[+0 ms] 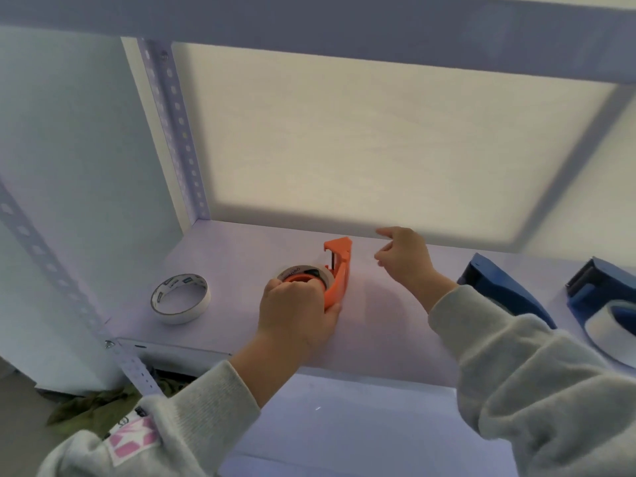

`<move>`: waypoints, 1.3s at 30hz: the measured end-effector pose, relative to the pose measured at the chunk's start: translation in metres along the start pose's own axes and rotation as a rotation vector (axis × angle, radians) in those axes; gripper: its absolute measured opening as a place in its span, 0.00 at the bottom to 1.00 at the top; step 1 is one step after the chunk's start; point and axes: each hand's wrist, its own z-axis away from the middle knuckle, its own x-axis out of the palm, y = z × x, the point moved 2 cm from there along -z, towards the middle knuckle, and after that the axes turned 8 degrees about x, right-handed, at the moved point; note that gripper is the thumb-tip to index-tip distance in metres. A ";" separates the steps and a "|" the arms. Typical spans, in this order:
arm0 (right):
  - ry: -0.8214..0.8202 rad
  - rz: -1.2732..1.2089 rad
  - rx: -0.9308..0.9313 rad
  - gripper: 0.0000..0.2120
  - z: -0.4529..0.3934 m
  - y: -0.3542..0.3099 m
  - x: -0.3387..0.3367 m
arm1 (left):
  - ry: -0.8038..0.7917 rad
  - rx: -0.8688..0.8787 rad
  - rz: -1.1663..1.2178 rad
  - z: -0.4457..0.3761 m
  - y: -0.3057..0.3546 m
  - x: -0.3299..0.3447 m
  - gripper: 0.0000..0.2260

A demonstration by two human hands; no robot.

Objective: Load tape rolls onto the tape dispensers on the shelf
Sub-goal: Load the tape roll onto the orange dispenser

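Note:
An orange tape dispenser (pixel 339 270) lies on the white shelf (pixel 241 249) with a white tape roll (pixel 306 271) seated on its orange hub. My left hand (pixel 296 311) grips the dispenser's near end and the roll. My right hand (pixel 404 258) hovers just right of the dispenser's cutter end, fingers loosely apart, holding nothing I can make out. A loose white tape roll (pixel 180 298) stands tilted on the shelf to the left. Two blue dispensers sit at the right: one (pixel 499 287) partly behind my right sleeve, the other (pixel 605 304) carrying a white roll.
A perforated metal upright (pixel 172 125) stands at the shelf's back left, another (pixel 51 266) at the front left. The upper shelf's edge (pixel 344 25) hangs overhead. A lower shelf board (pixel 344 418) lies below. Green cloth (pixel 93 404) lies on the floor at lower left.

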 end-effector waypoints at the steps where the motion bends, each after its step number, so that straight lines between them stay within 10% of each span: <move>1: 0.005 0.003 -0.031 0.26 0.011 -0.002 -0.002 | 0.002 -0.002 0.008 -0.001 0.001 0.001 0.21; 11: -0.143 -0.396 -0.076 0.34 0.120 -0.031 0.025 | 0.040 -0.005 0.062 -0.006 0.005 0.006 0.19; 18: -0.263 -0.365 -0.173 0.22 0.155 -0.028 0.038 | 0.045 -0.021 0.078 -0.011 0.005 0.013 0.15; 21: -0.389 -0.558 -0.066 0.42 0.158 -0.012 0.036 | 0.028 -0.016 0.098 -0.012 0.004 0.013 0.16; 24: -0.404 -0.578 0.023 0.39 0.155 0.000 0.023 | -0.040 -0.011 0.062 -0.018 0.007 0.013 0.19; 39: 0.053 0.509 -0.319 0.30 0.125 0.021 -0.067 | 0.189 0.244 -0.144 -0.031 0.056 -0.012 0.36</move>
